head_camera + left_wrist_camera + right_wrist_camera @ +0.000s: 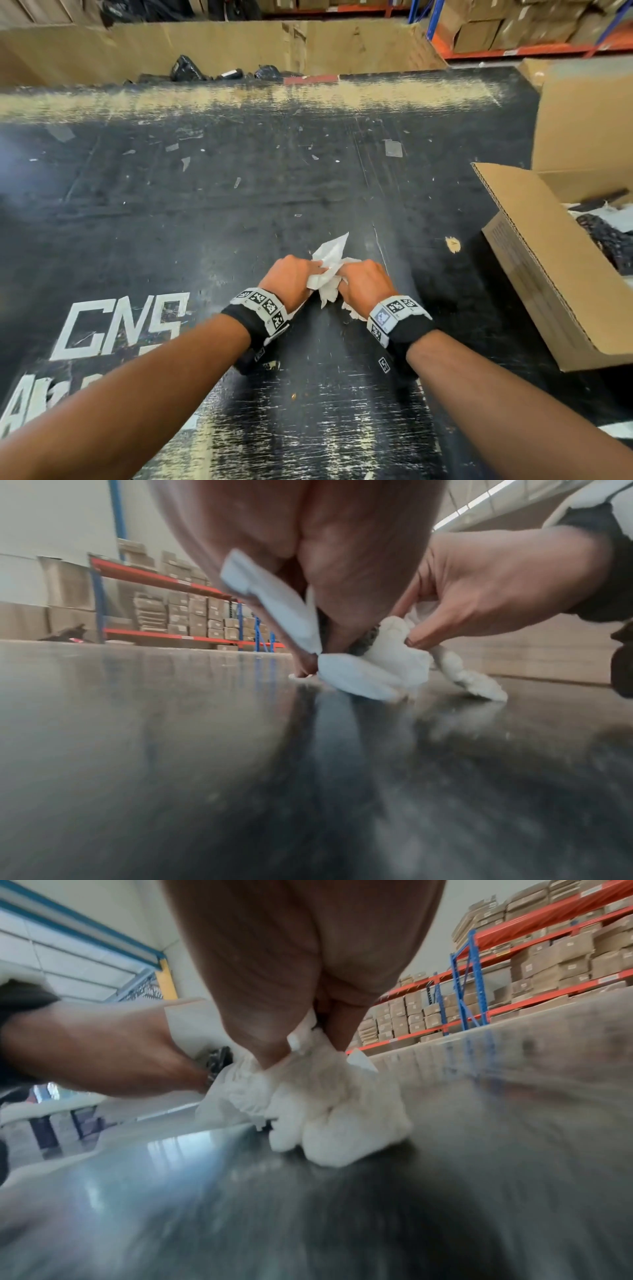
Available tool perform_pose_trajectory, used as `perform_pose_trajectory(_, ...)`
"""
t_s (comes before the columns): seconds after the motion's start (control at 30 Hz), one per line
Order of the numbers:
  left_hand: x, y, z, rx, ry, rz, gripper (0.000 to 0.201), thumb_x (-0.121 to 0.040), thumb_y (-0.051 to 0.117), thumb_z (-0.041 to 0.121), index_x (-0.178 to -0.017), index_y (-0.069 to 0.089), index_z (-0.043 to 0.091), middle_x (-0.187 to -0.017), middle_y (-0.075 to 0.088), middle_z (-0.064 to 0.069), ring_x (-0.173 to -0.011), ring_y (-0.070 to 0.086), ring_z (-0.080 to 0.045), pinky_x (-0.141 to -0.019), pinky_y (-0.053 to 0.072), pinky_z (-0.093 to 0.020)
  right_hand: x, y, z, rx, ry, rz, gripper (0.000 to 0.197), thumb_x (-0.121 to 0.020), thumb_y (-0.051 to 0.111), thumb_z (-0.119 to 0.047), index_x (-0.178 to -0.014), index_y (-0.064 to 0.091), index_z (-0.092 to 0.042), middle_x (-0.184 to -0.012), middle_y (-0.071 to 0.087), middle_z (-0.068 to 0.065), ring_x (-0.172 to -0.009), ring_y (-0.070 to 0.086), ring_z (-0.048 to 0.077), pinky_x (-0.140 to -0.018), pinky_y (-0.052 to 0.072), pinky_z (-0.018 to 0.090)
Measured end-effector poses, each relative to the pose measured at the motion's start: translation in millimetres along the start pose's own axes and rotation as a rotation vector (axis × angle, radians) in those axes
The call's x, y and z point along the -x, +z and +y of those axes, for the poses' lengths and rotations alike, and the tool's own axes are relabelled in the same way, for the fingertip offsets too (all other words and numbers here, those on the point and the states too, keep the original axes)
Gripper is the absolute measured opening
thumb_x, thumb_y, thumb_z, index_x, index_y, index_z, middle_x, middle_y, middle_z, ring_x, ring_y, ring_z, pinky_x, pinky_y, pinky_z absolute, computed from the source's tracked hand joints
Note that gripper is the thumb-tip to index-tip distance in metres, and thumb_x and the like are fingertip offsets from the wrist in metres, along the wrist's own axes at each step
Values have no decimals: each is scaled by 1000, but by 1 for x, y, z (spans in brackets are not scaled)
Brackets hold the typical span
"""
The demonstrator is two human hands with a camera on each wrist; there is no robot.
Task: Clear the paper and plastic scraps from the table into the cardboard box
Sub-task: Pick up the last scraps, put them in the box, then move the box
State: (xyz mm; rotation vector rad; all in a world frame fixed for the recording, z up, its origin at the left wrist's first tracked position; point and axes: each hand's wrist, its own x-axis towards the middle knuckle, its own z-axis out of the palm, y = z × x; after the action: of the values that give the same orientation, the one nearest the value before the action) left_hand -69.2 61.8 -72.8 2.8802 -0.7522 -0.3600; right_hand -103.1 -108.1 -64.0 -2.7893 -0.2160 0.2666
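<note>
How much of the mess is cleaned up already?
Some is done: the cardboard box on the right already holds scraps. Right now the left hand and right hand both grip a bundle of white paper that touches the black table; it has not gone in yet. Still left: small scraps scattered across the far part of the table.

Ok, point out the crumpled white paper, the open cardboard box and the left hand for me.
crumpled white paper (pixel 329 253), head view, on the tip sticking out past the knuckles.
open cardboard box (pixel 548 274), head view, on its near flap.
left hand (pixel 291 277), head view, on the back of the hand.
</note>
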Motion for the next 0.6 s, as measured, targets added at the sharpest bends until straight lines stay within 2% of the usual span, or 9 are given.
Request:
perform_pose_trajectory(0.07, 2, -5, 3, 94, -35, 74, 37, -89, 58, 21, -122, 68, 33, -106, 75, -2, -94, 69, -32, -81, 54, -36, 2, -12, 2, -32, 1, 58, 24, -82, 56, -14, -96, 74, -20, -103, 71, 0, -91, 65, 31, -79, 51, 35)
perform_pose_trajectory(0.13, 7, -11, 6, 180, -41, 159, 37, -87, 63, 19, -121, 70, 32, -102, 76, -4, -90, 70, -32, -81, 55, -37, 6, -23, 5, -61, 25, 107, 25, -83, 57, -14, -99, 75, -23, -98, 72, 3, -89, 65, 33, -77, 52, 36)
perform_pose_trajectory(0.2, 13, -16, 9, 255, -16, 235, 37, -86, 66, 18, -120, 71, 31, -105, 77, -3, -92, 70, -32, -83, 55, -38, 12, -32, 10, -100, 41, 158, 27, -83, 58, -16, -98, 76, -28, -89, 73, 2, -82, 65, 30, -72, 54, 37)
perform_pose_trajectory(0.27, 18, -17, 12, 279, -4, 253, 37, -87, 67, 17, -122, 71, 30, -109, 76, -3, -96, 71, -31, -86, 55, -36, 20, -35, 16, -125, 54, 186, 26, -82, 60, -18, -97, 76, -31, -85, 74, -2, -77, 64, 26, -70, 55, 35)
perform_pose_trajectory(0.4, 28, 1, 7, 194, -53, 143, 51, -85, 65, 10, -129, 65, 34, -120, 72, 1, -104, 70, -27, -91, 52, -31, 42, -25, 26, -119, 33, 170, 27, -83, 60, -21, -100, 75, -35, -96, 76, -8, -83, 68, 22, -75, 55, 33)
perform_pose_trajectory(0.5, 38, 20, 4, 106, -18, 8, 55, -85, 61, 9, -133, 61, 35, -136, 63, 7, -117, 64, -23, -99, 49, -34, 58, -6, 27, -41, -18, 14, 25, -85, 57, -18, -102, 72, -29, -105, 73, -6, -95, 67, 24, -81, 53, 34)
perform_pose_trajectory(0.6, 49, 29, 6, 74, 0, -62, 52, -88, 60, 21, -138, 57, 36, -152, 46, 12, -122, 61, -25, -100, 49, -36, 71, 3, 25, -34, -44, -81, 35, -90, 53, -15, -122, 66, -24, -137, 59, -7, -115, 61, 26, -95, 50, 40)
